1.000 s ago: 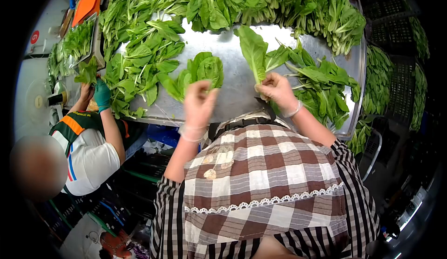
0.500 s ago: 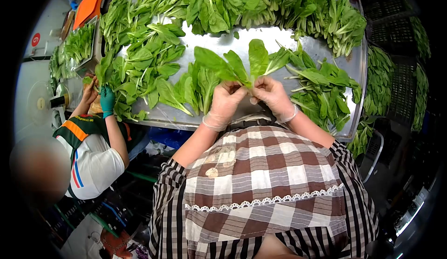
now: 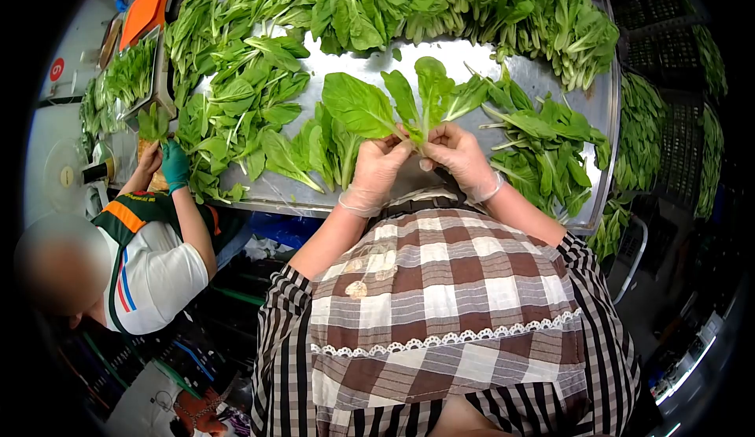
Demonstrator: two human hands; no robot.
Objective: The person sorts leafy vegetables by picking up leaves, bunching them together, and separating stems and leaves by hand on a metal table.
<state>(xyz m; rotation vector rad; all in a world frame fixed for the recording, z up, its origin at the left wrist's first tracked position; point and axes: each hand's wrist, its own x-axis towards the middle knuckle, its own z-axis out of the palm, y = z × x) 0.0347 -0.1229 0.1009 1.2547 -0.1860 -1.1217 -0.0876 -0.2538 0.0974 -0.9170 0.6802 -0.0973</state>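
Between my two gloved hands is a small leafy green plant (image 3: 425, 95), its leaves fanned out upward and its stem end low at my fingertips. My left hand (image 3: 379, 171) pinches the base of its left leaf. The fingers of my right hand (image 3: 458, 157) are closed on the stem beside it. Both hands are just above the near edge of the metal table (image 3: 305, 193). Close to my left hand lie loose greens (image 3: 336, 148); a looser pile of greens (image 3: 543, 142) lies to the right of my right hand.
Bunched greens (image 3: 472, 5) line the table's far side, with a leafy heap (image 3: 244, 99) at left. A co-worker (image 3: 157, 268) with a teal glove handles greens at the left. Dark crates (image 3: 680, 142) and greens stand at right. An orange board (image 3: 144, 10) is at the upper left.
My left hand has moved right from the loose greens to the plant in my right hand. The plant's leaves are now spread apart. The co-worker's hands have shifted.
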